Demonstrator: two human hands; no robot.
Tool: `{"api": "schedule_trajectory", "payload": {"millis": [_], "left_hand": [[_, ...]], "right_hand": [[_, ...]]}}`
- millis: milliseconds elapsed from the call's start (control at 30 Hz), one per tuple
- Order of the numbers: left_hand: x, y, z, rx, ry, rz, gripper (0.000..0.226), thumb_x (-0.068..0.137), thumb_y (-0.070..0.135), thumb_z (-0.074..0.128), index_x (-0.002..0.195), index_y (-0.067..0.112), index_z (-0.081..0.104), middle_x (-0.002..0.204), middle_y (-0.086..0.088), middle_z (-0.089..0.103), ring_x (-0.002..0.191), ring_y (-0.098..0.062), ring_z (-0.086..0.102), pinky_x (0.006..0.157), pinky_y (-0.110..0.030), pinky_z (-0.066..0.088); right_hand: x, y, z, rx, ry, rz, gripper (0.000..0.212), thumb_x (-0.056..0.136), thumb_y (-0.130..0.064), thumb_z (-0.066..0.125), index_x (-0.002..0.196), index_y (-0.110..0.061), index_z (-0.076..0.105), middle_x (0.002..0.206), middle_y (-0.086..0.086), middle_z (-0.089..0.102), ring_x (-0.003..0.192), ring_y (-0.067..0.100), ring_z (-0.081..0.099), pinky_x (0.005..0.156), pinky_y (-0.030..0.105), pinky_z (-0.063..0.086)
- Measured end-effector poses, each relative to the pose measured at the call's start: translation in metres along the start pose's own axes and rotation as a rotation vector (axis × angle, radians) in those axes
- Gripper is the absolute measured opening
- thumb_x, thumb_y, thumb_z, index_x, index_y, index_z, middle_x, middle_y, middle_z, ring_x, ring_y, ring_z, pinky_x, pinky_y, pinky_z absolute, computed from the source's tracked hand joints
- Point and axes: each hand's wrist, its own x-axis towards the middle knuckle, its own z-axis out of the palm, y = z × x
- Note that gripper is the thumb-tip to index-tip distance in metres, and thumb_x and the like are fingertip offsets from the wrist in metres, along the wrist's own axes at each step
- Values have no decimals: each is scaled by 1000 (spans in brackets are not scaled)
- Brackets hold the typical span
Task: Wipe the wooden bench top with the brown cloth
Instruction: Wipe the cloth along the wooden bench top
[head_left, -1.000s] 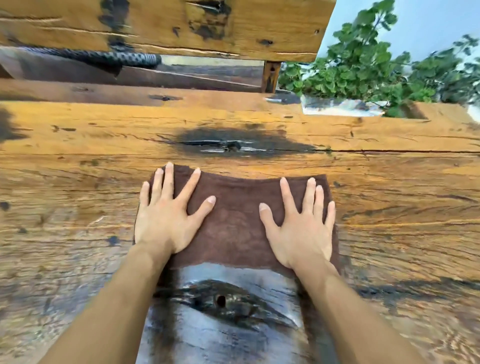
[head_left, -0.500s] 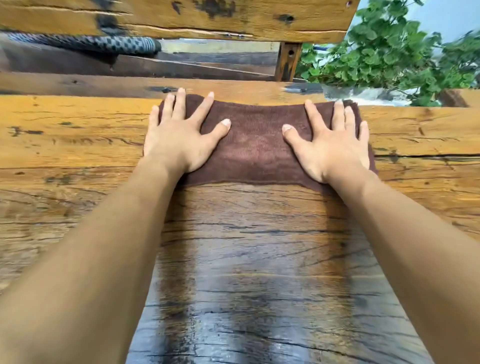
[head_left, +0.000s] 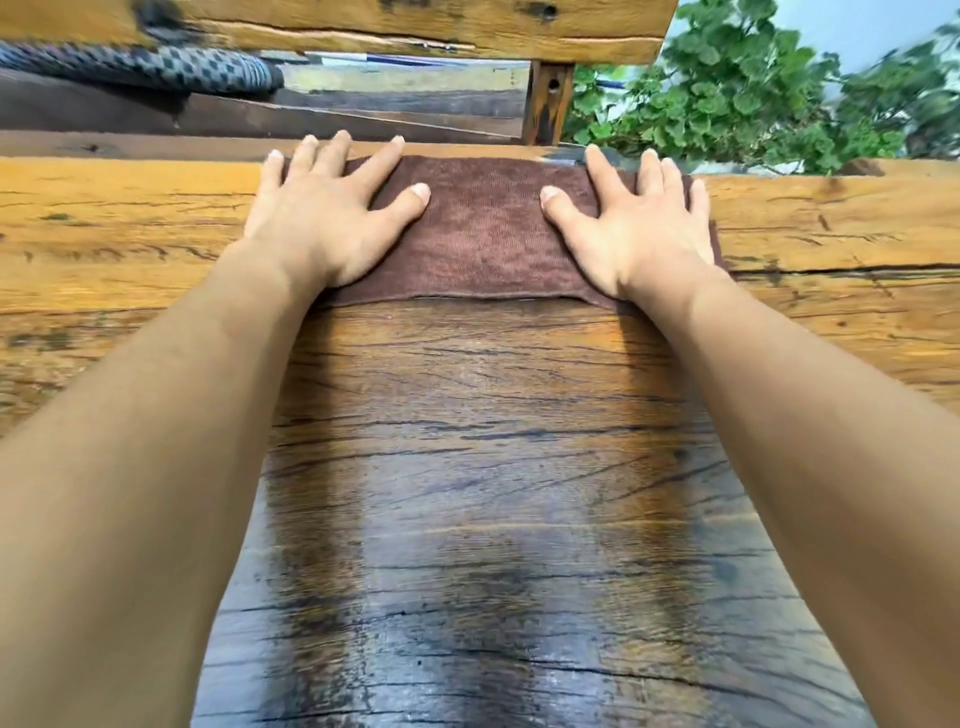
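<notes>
I see my left hand (head_left: 322, 218) and right hand (head_left: 636, 223) spread flat, pressing the plain, unlabelled brown cloth (head_left: 480, 234) at the far edge of the wet-streaked wooden bench top (head_left: 467, 441).

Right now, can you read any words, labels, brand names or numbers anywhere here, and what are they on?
None. The brown cloth, the wooden bench top, the checkered fabric behind it and the green plant show no writing, label or number.
</notes>
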Motion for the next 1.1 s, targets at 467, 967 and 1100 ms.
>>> {"api": "schedule_trajectory", "payload": {"millis": [467, 967, 1100], "left_hand": [[-96, 10, 3, 14, -60, 10, 74, 93, 85, 11, 161, 55, 6, 176, -6, -2, 161, -28, -4, 129, -51, -2], [-329, 22, 4, -25, -115, 22, 78, 88, 83, 1, 161, 55, -2, 175, -4, -11, 161, -27, -11, 128, -48, -8], [-396, 28, 1, -31, -155, 3, 79, 87, 83, -1, 160, 54, -5, 174, -4, -17, 160, -26, -16, 128, -48, -8]], "right_hand": [[-89, 19, 7, 3, -19, -53, 83, 94, -83, 14, 166, -43, 6, 175, 16, -6, 162, 28, -11, 129, 51, -9], [-319, 54, 21, -11, -95, -74, 78, 99, -79, 12, 166, -42, -4, 175, 14, -14, 161, 28, -17, 129, 50, -10], [-380, 64, 22, 4, -136, -89, 78, 99, -78, 15, 165, -43, -7, 174, 14, -18, 160, 28, -20, 128, 50, -11]]}}
